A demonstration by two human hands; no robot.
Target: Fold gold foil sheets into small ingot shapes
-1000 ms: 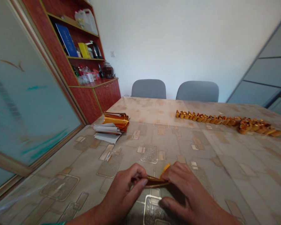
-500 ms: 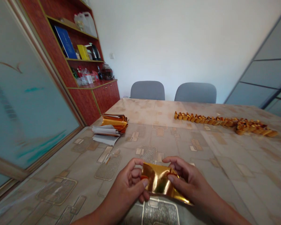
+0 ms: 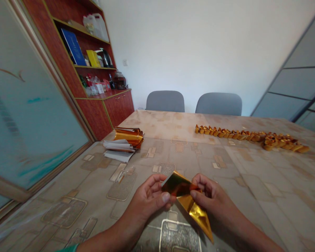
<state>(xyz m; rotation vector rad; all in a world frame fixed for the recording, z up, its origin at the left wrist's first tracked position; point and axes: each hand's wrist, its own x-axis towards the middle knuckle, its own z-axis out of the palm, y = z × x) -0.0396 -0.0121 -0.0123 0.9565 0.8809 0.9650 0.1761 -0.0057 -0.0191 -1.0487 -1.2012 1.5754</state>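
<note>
A sheet of gold foil (image 3: 186,198) is held between my two hands above the table, folded at a slant. One pointed corner hangs down and toward me below my right hand. My left hand (image 3: 149,199) pinches its left end between thumb and fingers. My right hand (image 3: 208,194) grips its upper right part, with the fingers partly hiding the fold. Farther off lies a roll of gold foil (image 3: 128,136) on a stack of white paper sheets (image 3: 118,150). A long row of small folded gold foil ingots (image 3: 252,137) runs along the far right of the table.
The patterned beige table cover (image 3: 233,178) runs under everything. A red-brown cabinet (image 3: 105,108) with cluttered shelves stands at the far left, next to a large glass panel (image 3: 34,115). Two grey chairs (image 3: 165,101) stand beyond the table's far edge.
The foil has changed from a flat sheet spread between my hands to a slanted fold with a pointed corner hanging down. My right hand has moved slightly up.
</note>
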